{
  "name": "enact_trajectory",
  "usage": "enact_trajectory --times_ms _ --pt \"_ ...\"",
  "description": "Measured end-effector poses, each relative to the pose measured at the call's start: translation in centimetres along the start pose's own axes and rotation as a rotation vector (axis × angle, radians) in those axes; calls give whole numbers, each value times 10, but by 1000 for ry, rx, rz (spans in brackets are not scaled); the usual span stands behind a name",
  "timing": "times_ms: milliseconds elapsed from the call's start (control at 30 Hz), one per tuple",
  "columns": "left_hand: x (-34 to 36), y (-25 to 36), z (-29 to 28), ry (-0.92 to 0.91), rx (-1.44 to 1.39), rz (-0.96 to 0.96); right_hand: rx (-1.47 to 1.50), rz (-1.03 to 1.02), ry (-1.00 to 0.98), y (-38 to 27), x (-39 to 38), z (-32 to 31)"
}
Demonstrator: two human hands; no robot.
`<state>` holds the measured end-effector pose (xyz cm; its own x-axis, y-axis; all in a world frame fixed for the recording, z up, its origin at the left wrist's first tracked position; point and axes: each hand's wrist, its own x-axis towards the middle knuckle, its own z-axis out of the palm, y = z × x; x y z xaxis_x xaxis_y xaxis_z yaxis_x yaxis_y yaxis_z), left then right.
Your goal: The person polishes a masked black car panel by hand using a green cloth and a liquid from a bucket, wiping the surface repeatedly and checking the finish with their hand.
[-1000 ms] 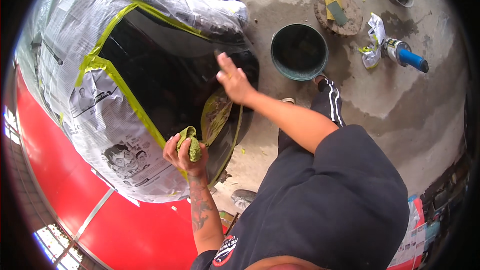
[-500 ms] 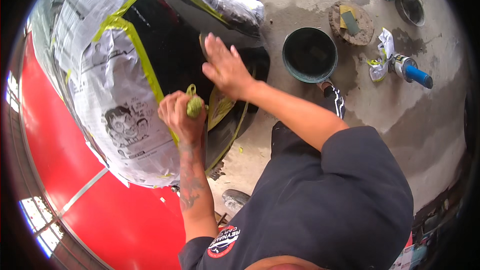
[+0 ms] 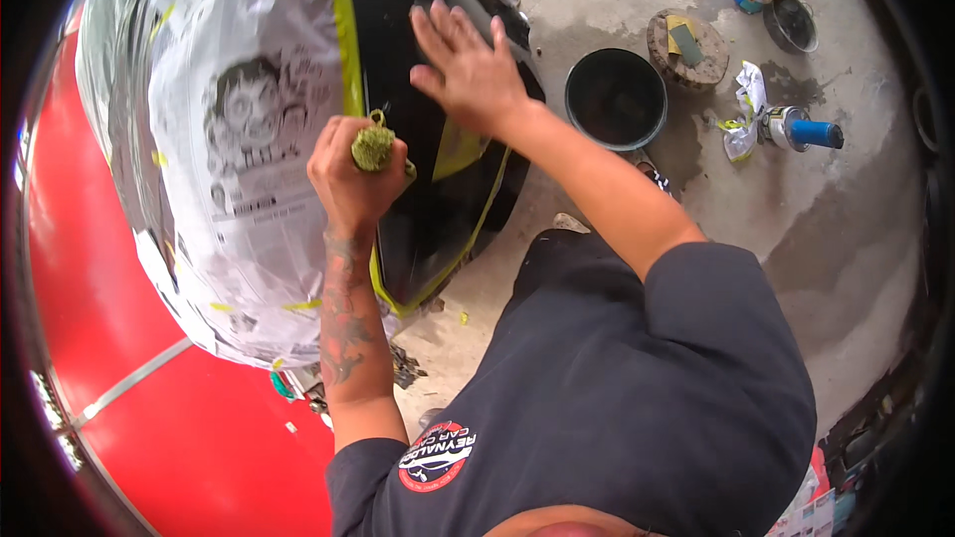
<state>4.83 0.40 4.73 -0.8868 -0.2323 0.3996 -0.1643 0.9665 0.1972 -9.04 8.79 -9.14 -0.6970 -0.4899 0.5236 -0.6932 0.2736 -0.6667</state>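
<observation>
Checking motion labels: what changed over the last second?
The view shifted, putting the masked bodywork higher in frame. The right hand, over the black panel, spread its fingers. The left hand turned, showing more of the green cloth's bunched end. Nothing visibly released. Unchanged: cloth in left hand, dark bucket on floor.

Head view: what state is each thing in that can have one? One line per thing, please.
Left hand: closed around the green cloth.
Green cloth: bunched up.
Right hand: open, fingers spread over the black panel; contact unclear.
Black panel: exposed, edged with tape.
White printed sheeting: wrinkled, taped down.
Dark bucket: upright, uncovered.
Grey-green sheet: flat, overlapping a yellow one.
</observation>
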Motion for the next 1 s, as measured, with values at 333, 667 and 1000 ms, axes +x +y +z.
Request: enact_trajectory --times_ms 333,667,1000 --pt "-62 -20 -52 85 -207 -57 -39 -297 -276 -122 -188 19" --pt "-107 20 -35 107 -403 -91 138 381 -63 63 21 -30" --pt "-192 62 70 -138 -621 -270 458 1325 -109 146 -329 -184"
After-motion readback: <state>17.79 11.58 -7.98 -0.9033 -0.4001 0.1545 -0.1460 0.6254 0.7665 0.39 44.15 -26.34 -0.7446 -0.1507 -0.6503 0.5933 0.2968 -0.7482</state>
